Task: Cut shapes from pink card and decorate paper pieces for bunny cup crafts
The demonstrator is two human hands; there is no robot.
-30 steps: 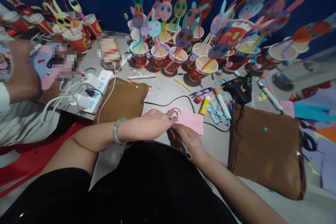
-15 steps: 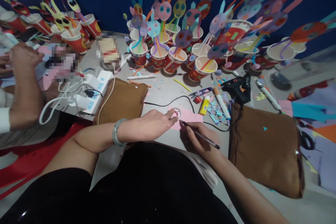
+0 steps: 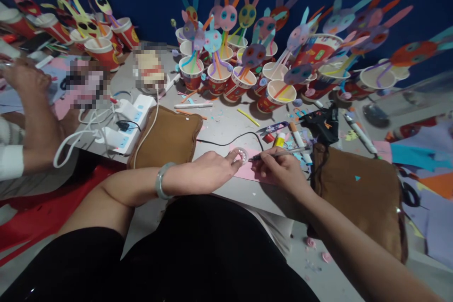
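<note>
A small round ring, clear with a pale pattern like a roll of tape, lies flat on a sheet of pink paper. My left hand pins it there, thumb and finger closed at its left side. In my right hand is a black pen, its tip at the paper beside the ring's right edge and its back end pointing right. A yellow glue stick stands just beyond my right hand.
Paper cups with bunny-faced figures crowd the table's back. A brown cushion is at right, another brown cushion at left beside a white power strip. A black glue gun lies at right. A co-worker's arm is at far left.
My right hand has shifted up and to the right around the ring, and the pen has swung from slanting toward me to pointing rightward. My left hand stays on the ring.
</note>
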